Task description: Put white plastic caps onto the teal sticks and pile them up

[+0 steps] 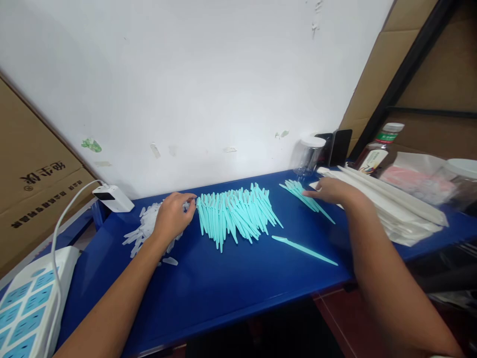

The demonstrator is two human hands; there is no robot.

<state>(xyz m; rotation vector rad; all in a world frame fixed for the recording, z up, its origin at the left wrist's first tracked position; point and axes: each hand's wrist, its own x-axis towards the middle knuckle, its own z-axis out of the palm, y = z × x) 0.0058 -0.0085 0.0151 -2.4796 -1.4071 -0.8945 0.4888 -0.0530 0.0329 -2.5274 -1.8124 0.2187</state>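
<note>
Slim teal sticks with thin, blade-like heads, which look like eyebrow razors point(233, 214), lie side by side in a wide pile mid-table. My left hand point(174, 214) is at the pile's left end, thumb and forefinger pinched together; anything between them is too small to make out. Beneath and around that hand are loose translucent caps point(149, 217). My right hand point(333, 190) reaches over a smaller bunch of razors point(301, 191), its fingertips at the bunch and slightly apart. A single razor point(305, 249) with a clear cap on its head lies nearer the front edge.
White packets point(391, 204) are stacked at right, beside a brown bottle point(378, 149) and a bag with pink contents point(417, 176). Against the wall stands a clear jar point(309, 156). A white charger point(114, 198) and a power strip point(33, 298) with a cable are at left.
</note>
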